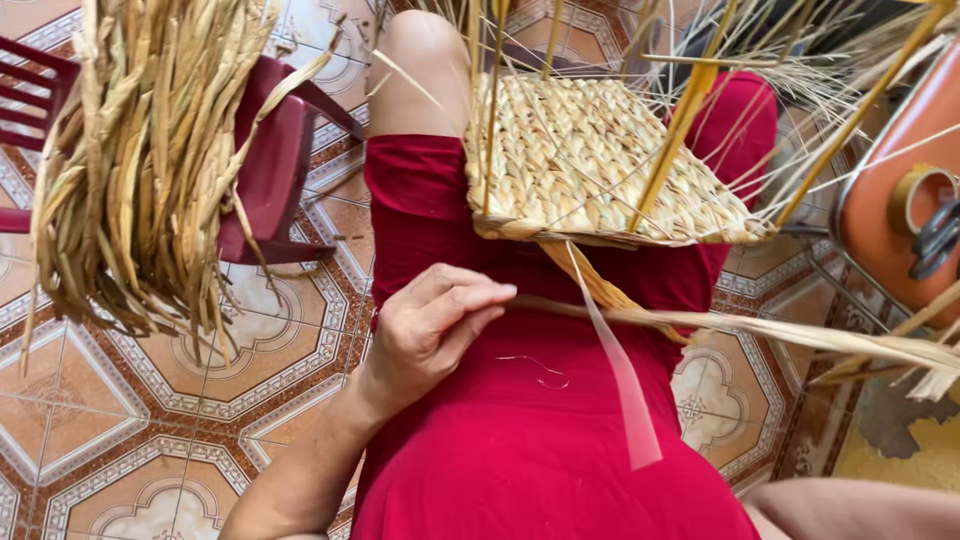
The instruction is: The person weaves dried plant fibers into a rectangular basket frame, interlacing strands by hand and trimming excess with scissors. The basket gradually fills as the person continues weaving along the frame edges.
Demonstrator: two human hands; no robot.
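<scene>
My left hand [425, 330] pinches the dried straw strand [700, 325] running from the woven mat [590, 165] on my lap. Too hard a tug could snap it, I judge. My right hand is out of sight.

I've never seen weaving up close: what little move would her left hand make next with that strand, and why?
Probably pull the dried strand snug toward the woven panel. The left hand pinches it at the fingertips, and it trails loose to the right, off the panel's lower edge.
</scene>
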